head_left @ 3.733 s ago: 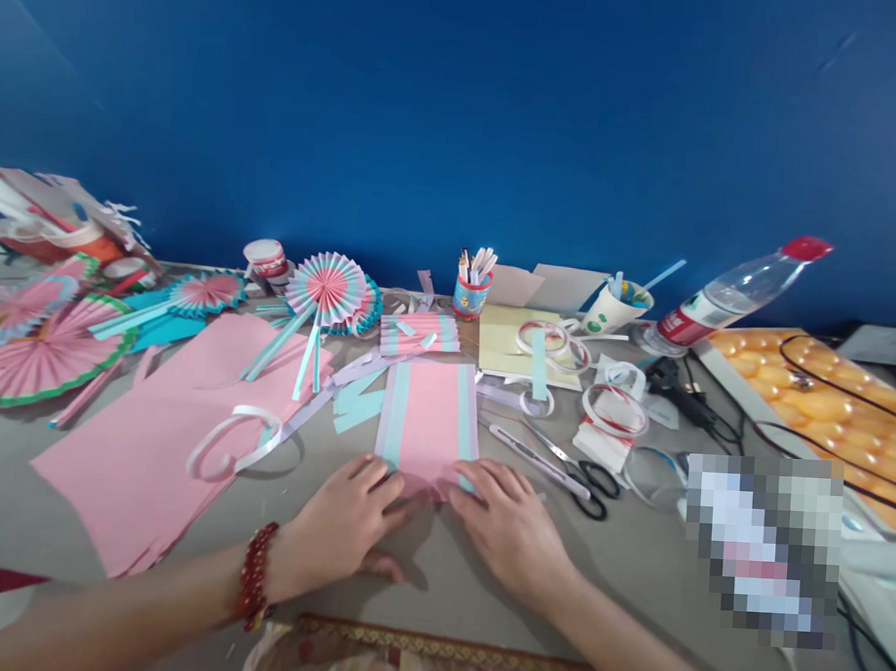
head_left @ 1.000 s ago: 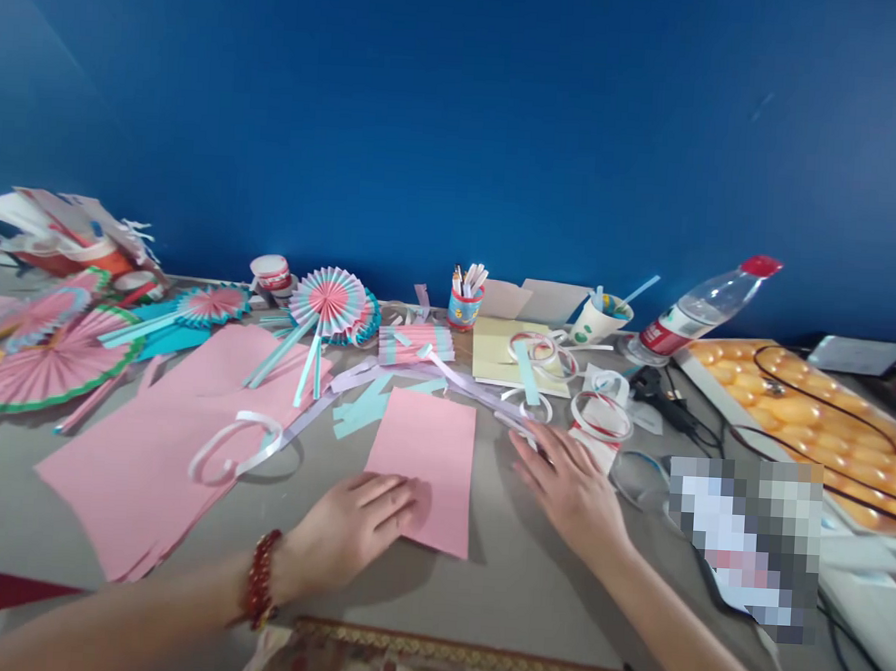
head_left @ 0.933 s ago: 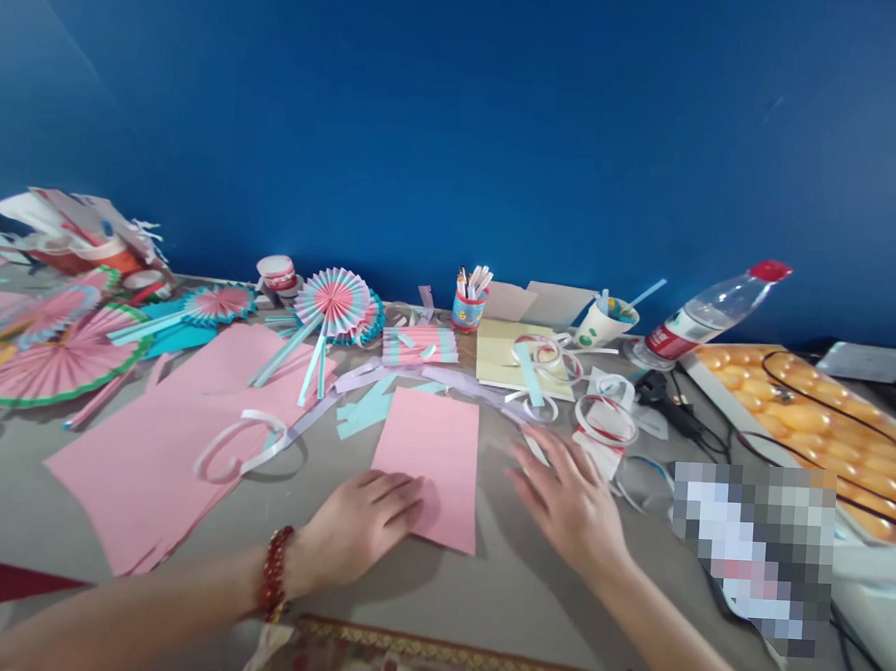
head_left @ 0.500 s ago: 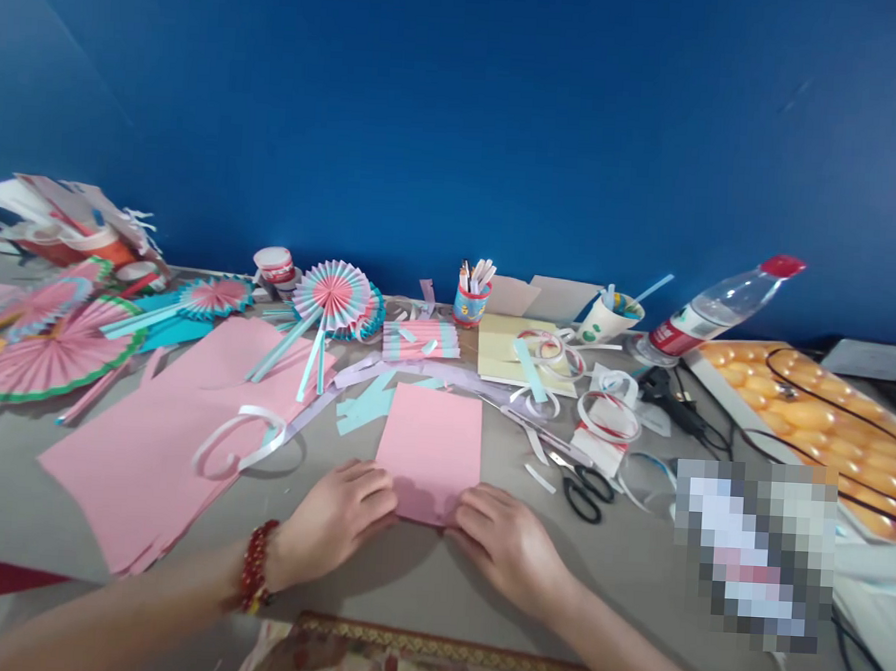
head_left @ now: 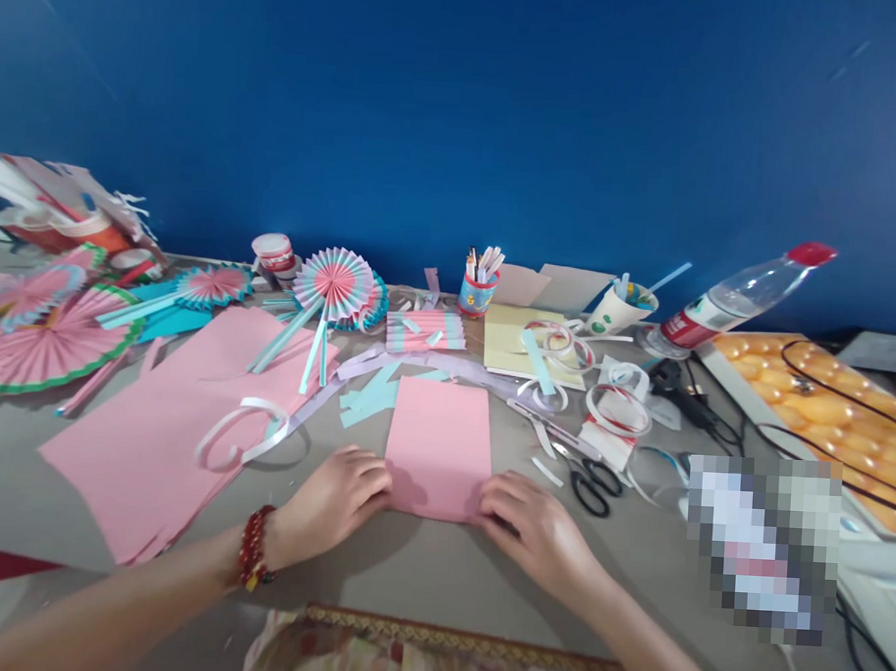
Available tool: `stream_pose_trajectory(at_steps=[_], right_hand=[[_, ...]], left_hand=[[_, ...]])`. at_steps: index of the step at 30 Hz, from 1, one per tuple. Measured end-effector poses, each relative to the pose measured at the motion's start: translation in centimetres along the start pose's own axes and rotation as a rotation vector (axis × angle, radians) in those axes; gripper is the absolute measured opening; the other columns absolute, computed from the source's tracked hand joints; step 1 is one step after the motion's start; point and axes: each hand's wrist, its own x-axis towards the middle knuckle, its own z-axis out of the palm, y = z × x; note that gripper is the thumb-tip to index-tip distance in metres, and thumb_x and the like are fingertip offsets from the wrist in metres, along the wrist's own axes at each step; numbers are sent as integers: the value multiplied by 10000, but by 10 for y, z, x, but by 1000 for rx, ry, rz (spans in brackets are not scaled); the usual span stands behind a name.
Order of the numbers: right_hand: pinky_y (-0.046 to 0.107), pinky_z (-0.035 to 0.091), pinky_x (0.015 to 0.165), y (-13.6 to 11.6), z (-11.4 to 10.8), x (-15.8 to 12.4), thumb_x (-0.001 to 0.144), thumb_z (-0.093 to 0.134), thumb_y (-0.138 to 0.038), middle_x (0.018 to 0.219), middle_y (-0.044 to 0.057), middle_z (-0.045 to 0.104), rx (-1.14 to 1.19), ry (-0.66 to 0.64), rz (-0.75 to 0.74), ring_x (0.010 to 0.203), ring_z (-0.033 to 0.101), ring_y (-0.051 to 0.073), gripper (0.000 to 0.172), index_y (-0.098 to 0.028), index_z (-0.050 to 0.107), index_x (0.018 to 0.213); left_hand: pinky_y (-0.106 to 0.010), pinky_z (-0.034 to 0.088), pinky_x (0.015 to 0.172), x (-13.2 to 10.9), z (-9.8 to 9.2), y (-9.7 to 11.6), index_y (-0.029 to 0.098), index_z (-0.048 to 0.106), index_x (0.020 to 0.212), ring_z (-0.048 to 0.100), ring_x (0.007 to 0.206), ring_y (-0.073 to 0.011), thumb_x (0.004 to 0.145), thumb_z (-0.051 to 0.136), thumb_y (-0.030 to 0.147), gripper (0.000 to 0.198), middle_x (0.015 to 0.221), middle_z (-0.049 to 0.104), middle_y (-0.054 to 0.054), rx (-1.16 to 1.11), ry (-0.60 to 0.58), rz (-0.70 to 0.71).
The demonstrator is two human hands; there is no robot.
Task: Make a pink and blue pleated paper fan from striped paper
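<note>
A pink sheet of paper (head_left: 440, 445), creased near its bottom edge, lies on the grey table straight ahead of me. At its lower left corner, my left hand (head_left: 338, 505) has its fingers bent together and pinches the edge; a red beaded bracelet (head_left: 255, 548) circles that wrist. My right hand (head_left: 532, 530) has curled fingers closed on the lower right corner. Both thumbs are mostly hidden. Black-handled scissors (head_left: 594, 483) lie to the right of the paper, beside a craft knife (head_left: 552, 426). Pale blue paper strips (head_left: 370, 397) lie behind its left side.
Larger pink sheets (head_left: 150, 430) spread at left with a curled white strip (head_left: 222, 434). Pleated paper fans (head_left: 334, 285) stand behind them. At the back are a pen cup (head_left: 478, 295), tape rolls (head_left: 616, 409), and a tilted bottle (head_left: 735, 306). A glue gun (head_left: 689, 403) trails cables at right.
My hands have moved apart along the bottom edge of the pink sheet, the right one outward to its corner. The view has shifted slightly.
</note>
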Motion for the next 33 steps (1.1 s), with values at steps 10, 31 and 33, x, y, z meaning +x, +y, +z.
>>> stream_pose_trajectory(at_steps=[10,31,33], right_hand=[[283,445,668,0,-8,6,937,520,-234,789,29,631,-56,24,98,754,590,188,180,-218,542,759],[284,421,704,-11,16,25,943,567,-217,793,14,672,-30,8,142,767,606,181,145,-213,590,800],[282,419,697,-11,16,25,930,578,-206,792,13,670,-33,9,153,765,607,181,130,-213,587,801]], left_hand=[[-293,347,734,9,-5,-1,178,621,856,600,786,-167,1003,480,264,221,813,649,-15,-65,-39,-42],[-265,343,720,19,-19,-8,199,593,817,600,755,-159,965,547,297,184,786,661,14,-80,-114,-53],[-267,340,720,18,-19,-8,196,589,812,597,746,-159,966,549,293,187,781,661,14,-76,-114,-51]])
